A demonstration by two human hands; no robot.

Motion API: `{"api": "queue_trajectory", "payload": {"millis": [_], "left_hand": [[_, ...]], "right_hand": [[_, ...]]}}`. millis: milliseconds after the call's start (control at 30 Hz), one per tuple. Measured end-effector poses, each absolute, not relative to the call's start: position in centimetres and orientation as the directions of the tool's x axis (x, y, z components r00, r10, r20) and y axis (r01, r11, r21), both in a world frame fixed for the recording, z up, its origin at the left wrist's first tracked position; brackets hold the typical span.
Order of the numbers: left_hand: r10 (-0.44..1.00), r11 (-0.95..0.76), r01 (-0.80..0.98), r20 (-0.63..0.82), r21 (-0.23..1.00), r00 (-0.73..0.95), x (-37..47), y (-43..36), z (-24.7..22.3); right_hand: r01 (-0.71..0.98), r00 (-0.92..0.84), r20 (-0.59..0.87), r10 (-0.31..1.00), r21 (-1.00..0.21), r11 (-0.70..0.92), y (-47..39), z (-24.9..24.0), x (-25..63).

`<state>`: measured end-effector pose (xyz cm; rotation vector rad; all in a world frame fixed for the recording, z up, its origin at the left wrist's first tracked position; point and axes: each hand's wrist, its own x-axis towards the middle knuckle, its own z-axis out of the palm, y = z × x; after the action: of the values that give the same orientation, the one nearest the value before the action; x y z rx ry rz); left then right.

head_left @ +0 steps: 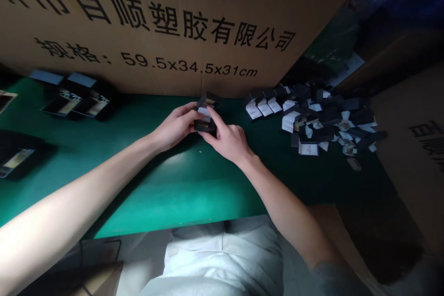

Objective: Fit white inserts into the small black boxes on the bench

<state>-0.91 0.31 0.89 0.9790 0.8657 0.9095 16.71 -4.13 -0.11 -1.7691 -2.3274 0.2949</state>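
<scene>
A small black box with its lid raised and a white lining showing is held between my hands, just above the green table. My left hand grips its left side, fingers partly hidden behind it. From the right, my right hand has its index finger on the white inside and its thumb at the lower front edge. Right of my hands, a short row of open black boxes with white linings stands beside a heap of similar small black boxes and white pieces.
A large cardboard carton with printed lettering walls off the back. Larger open black boxes stand at the back left, and another black box lies nearer on the left. A second carton borders the right side.
</scene>
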Motion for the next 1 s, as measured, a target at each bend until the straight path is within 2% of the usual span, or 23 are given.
{"api": "queue_trajectory", "payload": {"millis": [1000], "left_hand": [[0.911,0.249,-0.215,-0.153,0.944,0.384,-1.01,0.38,0.68]], "right_hand": [[0.935,-0.210,0.050,0.976,-0.281,0.216,-4.16,-0.10,16.62]]}}
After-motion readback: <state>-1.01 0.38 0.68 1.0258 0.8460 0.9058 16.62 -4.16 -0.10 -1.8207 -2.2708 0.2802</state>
